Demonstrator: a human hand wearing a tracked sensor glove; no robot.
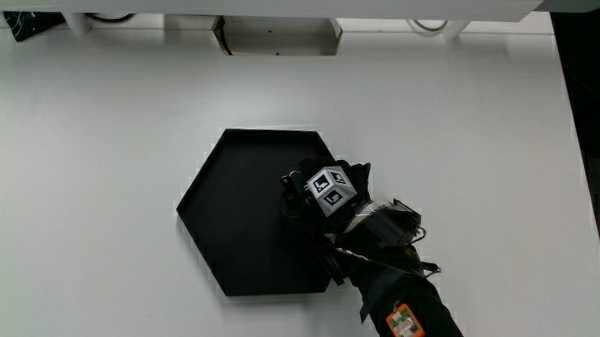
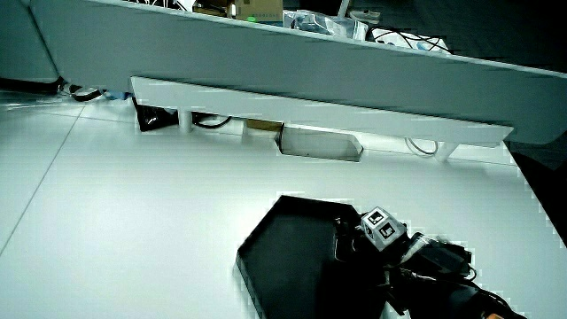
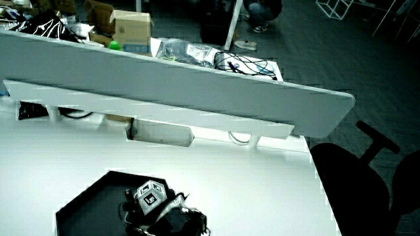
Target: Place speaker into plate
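Over the black six-sided plate (image 1: 237,216), your hand (image 1: 326,193) sits low, just above the part of the plate nearest your forearm (image 1: 400,305). The patterned cube (image 1: 329,185) on the back of the glove faces up in the main view, and it shows in both side views too (image 2: 383,227) (image 3: 150,195).

I cannot see the speaker anywhere. It is dark, the glove is dark and the plate is dark, so if the speaker is there it is hidden under your hand. It is not on the white bench (image 1: 100,175) around the plate. I cannot tell if your fingers are apart or closed, because the hand covers them.

My guess is that you are at the putting-down step, with the hand already inside the plate's rim. The next move would need you to set the speaker flat on the plate floor, let go gently, and lift your hand straight up so nothing gets knocked over the rim.

In both side views the edge of the picture cuts off the plate's near part and your forearm.
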